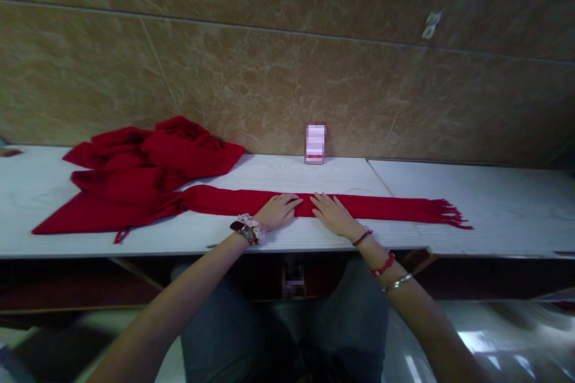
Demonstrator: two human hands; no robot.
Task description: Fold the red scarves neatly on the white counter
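A red scarf (pixel 386 207) lies on the white counter, its right part in a long narrow strip with a fringe at the right end. Its left part is a loose, crumpled heap (pixel 148 161) spreading back against the wall. My left hand (pixel 279 210) rests on the strip near its middle, fingers stretched out toward the right. Just to the right, my right hand (pixel 331 213) lies flat on the same strip, fingers apart and pointing left. A short gap of red cloth shows between the two hands. Neither hand grips the cloth.
A phone (pixel 315 143) with a lit screen leans on the brown tiled wall (pixel 269 84) behind the strip. The white counter (pixel 503 209) runs along the wall, with dark open shelves (pixel 485 278) beneath its front edge. A small brown object (pixel 9 152) sits at the far left.
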